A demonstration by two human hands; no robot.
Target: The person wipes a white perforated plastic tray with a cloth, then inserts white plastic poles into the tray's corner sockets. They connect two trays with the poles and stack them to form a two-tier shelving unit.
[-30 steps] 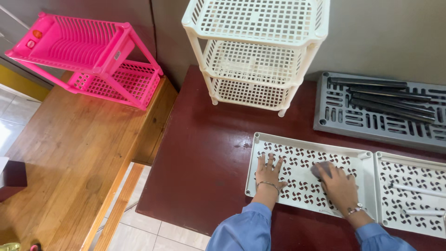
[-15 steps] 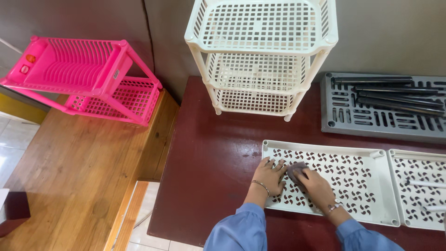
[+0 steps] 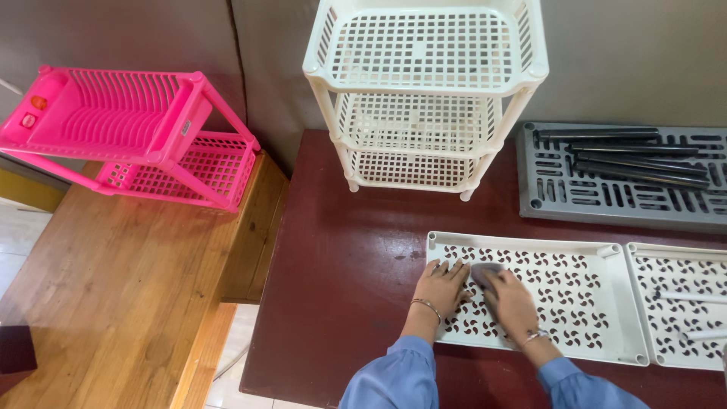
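The right hand has its fingers curled down onto a small grey cloth, pressing it against a white perforated tray. The left hand lies flat, fingers spread and holding nothing, on the tray's left end. The tray rests on the dark red tabletop, before a white three-tier rack.

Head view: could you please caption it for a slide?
Left hand steadies a white perforated tray; right hand presses a grey cloth.

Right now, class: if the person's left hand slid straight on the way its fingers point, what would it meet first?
The left hand lies flat on the white patterned tray, fingers pointing away from the person. It would probably first meet that tray's raised far rim, then bare dark red table.
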